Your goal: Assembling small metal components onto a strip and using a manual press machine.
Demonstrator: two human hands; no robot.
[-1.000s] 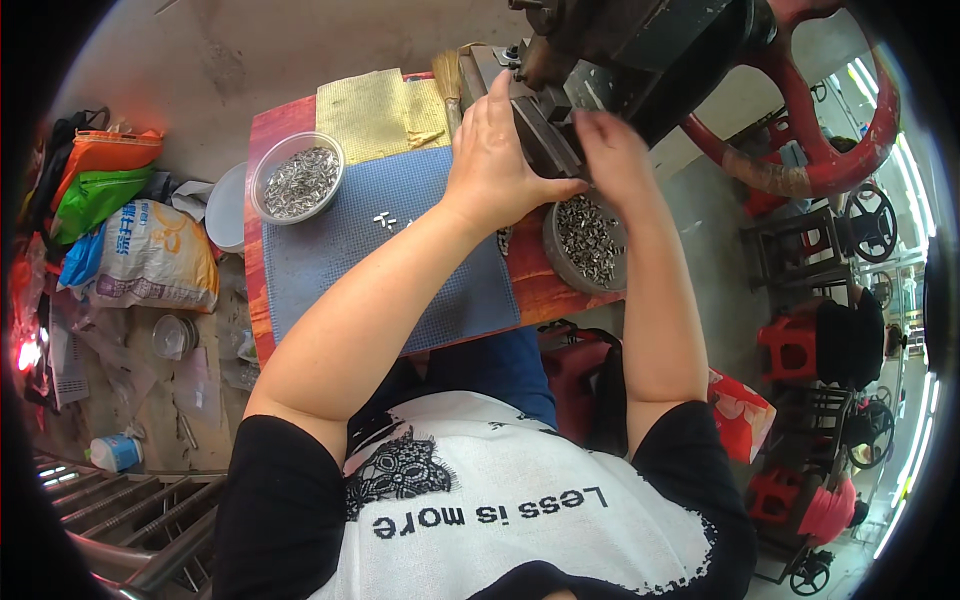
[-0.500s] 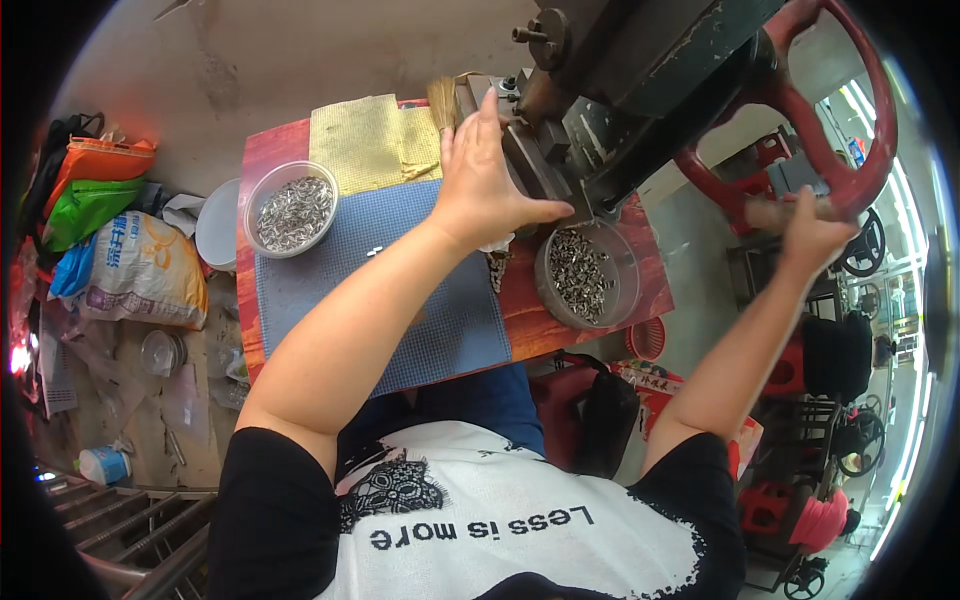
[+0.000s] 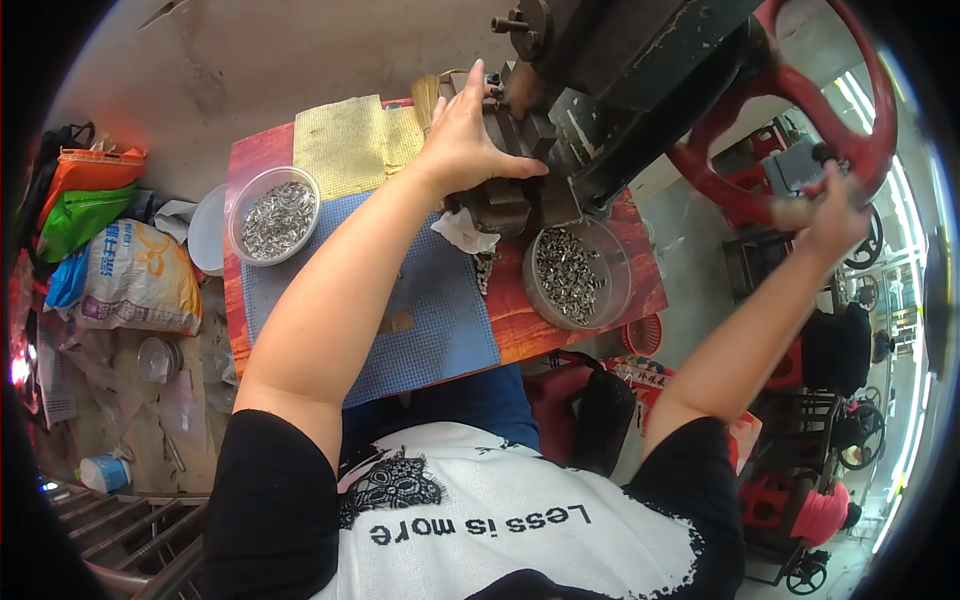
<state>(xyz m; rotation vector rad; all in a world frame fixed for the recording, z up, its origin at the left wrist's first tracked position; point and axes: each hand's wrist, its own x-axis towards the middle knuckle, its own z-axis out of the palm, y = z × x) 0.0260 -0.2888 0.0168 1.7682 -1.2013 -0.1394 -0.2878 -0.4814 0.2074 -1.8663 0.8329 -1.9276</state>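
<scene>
My left hand (image 3: 458,150) is at the base of a dark screw press (image 3: 605,110). Its fingers are stretched up and its thumb reaches out across the steel die block (image 3: 522,165), with nothing seen in its grasp. Whether the fingertips touch the block is unclear. My right hand (image 3: 838,220) is closed on the lower rim of the press's red handwheel (image 3: 700,165), slightly blurred. Beside the die, a clear round tub (image 3: 628,285) holds small metal pieces (image 3: 568,275). Another round tub (image 3: 236,228), also with small shiny metal parts (image 3: 280,218), stands at the table's left.
A blue mesh mat (image 3: 440,325) and a yellow mat (image 3: 340,140) cover part of the red table (image 3: 645,265). A brush (image 3: 425,98) and crumpled white tissue (image 3: 465,232) are near the press. Bags (image 3: 140,270) lie left; more machines with handwheels (image 3: 862,438) stand right.
My right hand has shifted slightly outward along with the handwheel's rim. The view has moved a little, so the table and press appear further left. My left hand keeps its spread pose.
</scene>
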